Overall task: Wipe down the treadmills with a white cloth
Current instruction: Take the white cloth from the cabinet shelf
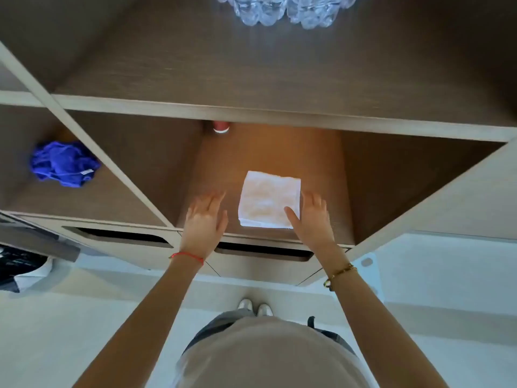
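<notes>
A folded white cloth [268, 200] lies flat on the brown floor of a lit shelf compartment [265, 152] in front of me. My right hand [312, 217] reaches in beside the cloth's right edge, fingers straight, with the thumb lying over the cloth's near right corner. My left hand [205, 218] hovers with spread, straight fingers just left of the cloth, apart from it. No treadmill is in view.
A crumpled blue cloth [63, 165] sits in the compartment to the left. A red cup [221, 126] stands at the back of the lit compartment. Clear plastic bottles [282, 8] stand on the shelf above. Below the shelf are drawers with slot handles [263, 249].
</notes>
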Motion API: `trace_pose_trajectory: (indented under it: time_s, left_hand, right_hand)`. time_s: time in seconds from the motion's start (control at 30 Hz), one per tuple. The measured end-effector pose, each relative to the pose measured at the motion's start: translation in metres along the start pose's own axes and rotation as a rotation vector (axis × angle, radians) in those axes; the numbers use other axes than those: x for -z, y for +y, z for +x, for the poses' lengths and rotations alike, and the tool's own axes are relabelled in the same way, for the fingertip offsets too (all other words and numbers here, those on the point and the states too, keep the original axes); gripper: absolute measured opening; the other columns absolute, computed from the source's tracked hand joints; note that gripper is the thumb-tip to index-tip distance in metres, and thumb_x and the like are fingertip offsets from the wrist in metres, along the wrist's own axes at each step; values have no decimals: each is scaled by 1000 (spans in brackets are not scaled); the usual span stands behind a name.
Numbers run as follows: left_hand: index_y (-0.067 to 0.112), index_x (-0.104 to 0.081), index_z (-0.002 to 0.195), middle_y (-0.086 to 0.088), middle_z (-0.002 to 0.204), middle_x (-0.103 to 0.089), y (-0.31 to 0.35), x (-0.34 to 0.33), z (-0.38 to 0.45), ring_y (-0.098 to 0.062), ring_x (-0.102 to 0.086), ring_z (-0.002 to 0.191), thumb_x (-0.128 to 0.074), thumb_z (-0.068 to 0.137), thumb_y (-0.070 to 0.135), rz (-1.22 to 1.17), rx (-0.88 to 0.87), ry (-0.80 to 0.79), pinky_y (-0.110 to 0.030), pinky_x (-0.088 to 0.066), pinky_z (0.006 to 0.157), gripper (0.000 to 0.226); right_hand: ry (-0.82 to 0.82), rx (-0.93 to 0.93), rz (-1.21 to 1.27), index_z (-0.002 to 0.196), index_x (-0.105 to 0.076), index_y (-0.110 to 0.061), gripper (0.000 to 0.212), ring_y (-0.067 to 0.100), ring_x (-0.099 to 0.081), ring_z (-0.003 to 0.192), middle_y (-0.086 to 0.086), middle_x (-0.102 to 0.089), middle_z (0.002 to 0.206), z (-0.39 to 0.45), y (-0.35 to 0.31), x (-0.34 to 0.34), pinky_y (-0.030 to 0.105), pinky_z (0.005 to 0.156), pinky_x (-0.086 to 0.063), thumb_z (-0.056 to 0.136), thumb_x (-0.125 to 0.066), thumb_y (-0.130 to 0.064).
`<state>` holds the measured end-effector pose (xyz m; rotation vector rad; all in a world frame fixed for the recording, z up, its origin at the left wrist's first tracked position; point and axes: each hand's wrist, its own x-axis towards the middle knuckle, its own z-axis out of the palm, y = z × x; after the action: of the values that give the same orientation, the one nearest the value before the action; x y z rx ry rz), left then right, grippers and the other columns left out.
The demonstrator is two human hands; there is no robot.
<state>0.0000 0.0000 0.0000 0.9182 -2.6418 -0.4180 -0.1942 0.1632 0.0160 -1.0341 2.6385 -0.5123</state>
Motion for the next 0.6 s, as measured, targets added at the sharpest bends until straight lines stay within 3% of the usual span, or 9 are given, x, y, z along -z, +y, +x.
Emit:
trace_pose_trajectory:
  time_s: [0.2, 0.4, 0.53, 0.6]
  left_hand:
    - [16, -42, 148, -6, 154, -38, -6, -24, 2, -28, -37, 140, -47, 101, 26, 36, 89, -239, -46, -30, 114, 48]
    - [15, -45, 146, -7, 155, -37, -9, -30, 0, -28, -34, 141, -50, 100, 25, 22, 102, -255, -48, -29, 115, 48]
    - [13, -46, 145, -8, 154, -38, -10, -29, -1, -29, -36, 140, -51, 99, 23, 11, 90, -243, -49, -31, 114, 47]
    - [14, -46, 145, -8, 154, -38, -10, -28, 0, -29, -35, 140, -51, 99, 23, 12, 83, -256, -49, -30, 115, 48]
  right_hand:
    - [-51, -123, -79, 149, -22, -4, 79, 31, -27, 139, 14, -25, 153, 18, -10, -23, 43, 116, -26, 95, -47, -57]
    - [48, -170, -76, 143, -35, -6, 71, 31, -24, 142, 12, -33, 148, 22, -9, -39, 46, 122, -7, 92, -55, -52]
    - [109, -74, -108, 129, -54, -7, 48, 31, -36, 125, 11, -44, 135, 19, -15, -48, 43, 111, -25, 95, -55, -40]
    - [145, -85, -11, 124, -58, -7, 43, 29, -40, 116, 10, -49, 128, 15, -16, -50, 39, 102, -32, 91, -61, -34]
